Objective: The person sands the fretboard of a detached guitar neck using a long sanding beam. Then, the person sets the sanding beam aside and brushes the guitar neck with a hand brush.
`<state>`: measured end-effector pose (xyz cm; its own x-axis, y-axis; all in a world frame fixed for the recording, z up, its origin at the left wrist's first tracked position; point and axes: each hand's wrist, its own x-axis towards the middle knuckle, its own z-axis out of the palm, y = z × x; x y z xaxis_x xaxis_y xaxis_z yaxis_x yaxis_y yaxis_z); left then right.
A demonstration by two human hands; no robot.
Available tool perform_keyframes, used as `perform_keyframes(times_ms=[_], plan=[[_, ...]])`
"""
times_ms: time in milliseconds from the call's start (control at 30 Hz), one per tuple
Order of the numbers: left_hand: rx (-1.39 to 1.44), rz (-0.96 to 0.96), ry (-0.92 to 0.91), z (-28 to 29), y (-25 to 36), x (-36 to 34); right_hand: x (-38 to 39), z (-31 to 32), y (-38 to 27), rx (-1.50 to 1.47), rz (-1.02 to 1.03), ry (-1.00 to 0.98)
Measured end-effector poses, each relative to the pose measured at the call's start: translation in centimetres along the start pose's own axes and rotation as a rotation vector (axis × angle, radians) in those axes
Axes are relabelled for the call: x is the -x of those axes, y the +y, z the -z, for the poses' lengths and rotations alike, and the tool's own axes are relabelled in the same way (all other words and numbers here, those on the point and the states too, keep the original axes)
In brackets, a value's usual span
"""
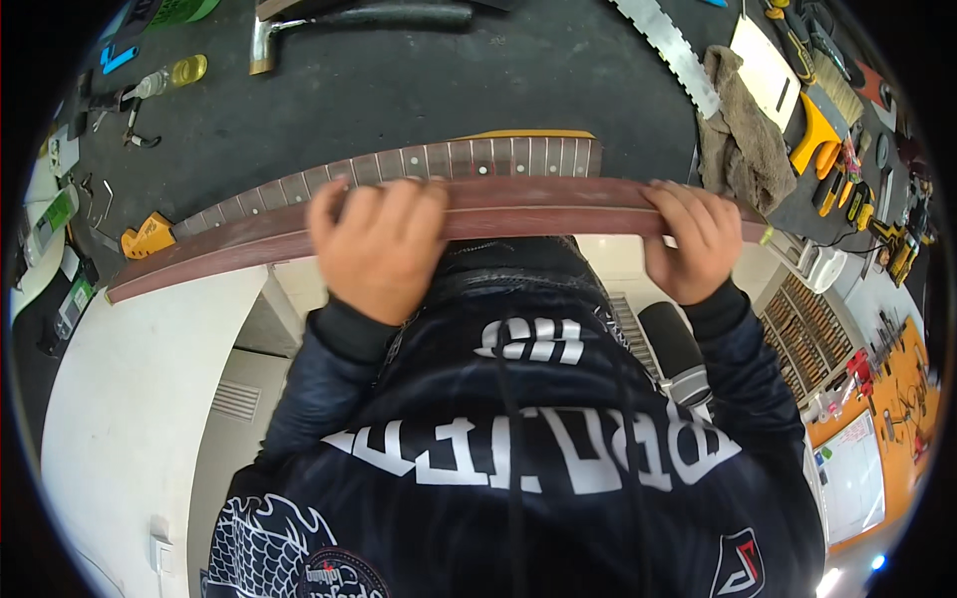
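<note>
A person, seen from above in a dark printed jacket (pixel 558 379), holds a long reddish-brown bar (pixel 538 211) crosswise at the near edge of a dark table (pixel 558 70). The left hand (pixel 377 244) is on the bar left of its middle, its grip closed over it with the fingers bent across the top. The right hand (pixel 695 239) holds the bar near its right end, fingers over the top and thumb on the near side. The two hands are well apart.

Just beyond the bar, and running roughly along it, lies a guitar neck (pixel 498 157) with pale dots and metal frets; its yellow-orange head (pixel 150 237) shows at the left. The bar hides part of the neck, and whether the two touch cannot be told.

On the far side of the table lies a hammer (pixel 261 48). At far left is a small bottle of yellow liquid (pixel 186 72). Toward the far right are a notched metal strip (pixel 673 55), a crumpled brown cloth (pixel 743 135) and a yellow-handled brush (pixel 817 130).
</note>
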<state>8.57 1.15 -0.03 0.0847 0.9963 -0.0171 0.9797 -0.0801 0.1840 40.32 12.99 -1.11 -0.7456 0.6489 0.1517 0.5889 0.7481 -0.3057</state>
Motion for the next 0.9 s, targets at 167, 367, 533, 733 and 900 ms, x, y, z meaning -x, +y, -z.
perform_keyframes(times_ms=[167,367,533,733,900], plan=[[-0.080,0.023,-0.012,0.5,-8.9,4.8,-4.1,-2.9,-8.1,-0.058,-0.025,0.039],[-0.061,0.020,-0.007,0.0,-1.9,2.8,-0.7,-0.4,-2.5,0.001,0.009,-0.016],[-0.102,-0.020,-0.010,-0.2,-5.9,3.6,-2.3,-2.1,-5.6,-0.082,-0.037,0.059],[-0.097,0.006,-0.046,0.1,-5.6,3.8,-3.2,-1.7,-4.5,-0.061,0.037,0.024],[0.002,-0.004,-0.037,0.1,-0.7,-0.4,-1.0,-0.1,0.1,-0.031,-0.008,-0.003]])
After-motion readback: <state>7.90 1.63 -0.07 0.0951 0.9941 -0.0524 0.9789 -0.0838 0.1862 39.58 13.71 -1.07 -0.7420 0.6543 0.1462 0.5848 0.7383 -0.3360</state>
